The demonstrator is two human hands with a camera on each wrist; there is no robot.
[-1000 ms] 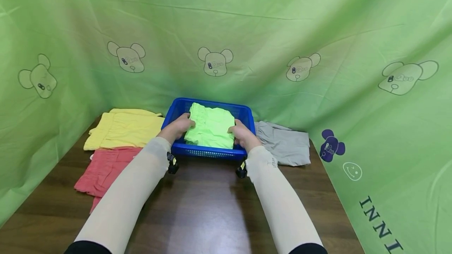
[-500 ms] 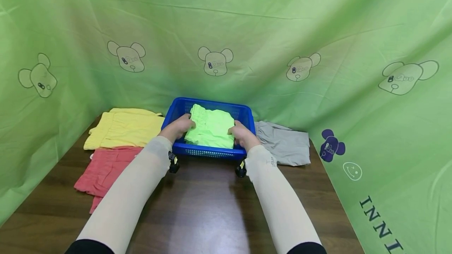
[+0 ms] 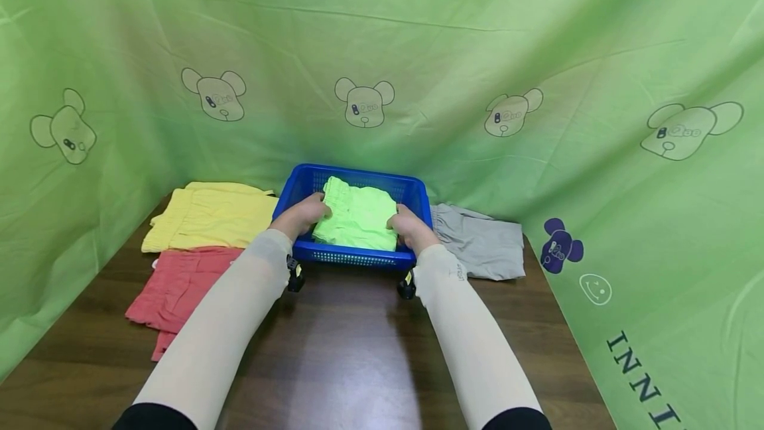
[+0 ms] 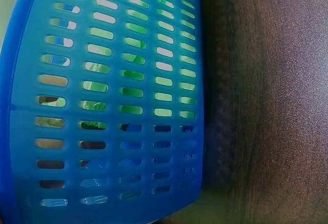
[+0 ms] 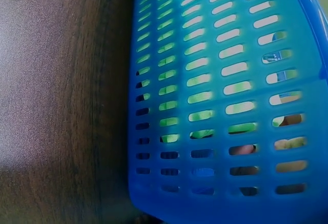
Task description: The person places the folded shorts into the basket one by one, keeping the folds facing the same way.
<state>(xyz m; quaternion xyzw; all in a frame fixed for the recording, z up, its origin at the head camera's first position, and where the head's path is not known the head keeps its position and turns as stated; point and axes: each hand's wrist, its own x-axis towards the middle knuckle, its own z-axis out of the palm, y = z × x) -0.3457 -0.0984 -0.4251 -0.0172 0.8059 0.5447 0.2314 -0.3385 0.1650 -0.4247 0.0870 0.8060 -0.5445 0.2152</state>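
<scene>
Folded neon green shorts (image 3: 358, 215) with a gathered waistband lie inside a blue plastic basket (image 3: 352, 257) in the head view. My left hand (image 3: 306, 212) grips their left side, thumb on top and fingers mostly hidden underneath. At the right side, my right hand (image 3: 412, 225) pinches the cloth in the same way. Both wrist views look at the slotted basket wall (image 4: 115, 55), and green cloth shows through its holes. In the right wrist view a bit of fingertip (image 5: 243, 149) is visible through a slot of the wall.
Left of the basket, a folded yellow garment (image 3: 211, 217) lies behind a folded red one (image 3: 185, 284). A folded grey garment (image 3: 483, 244) is at the right. Everything stands on a dark wooden table (image 3: 352, 350), with a green printed curtain (image 3: 418, 32) behind it.
The green shorts have settled very slightly lower and to the right in the basket. Both hands keep their hold; the other garments and the basket have not moved.
</scene>
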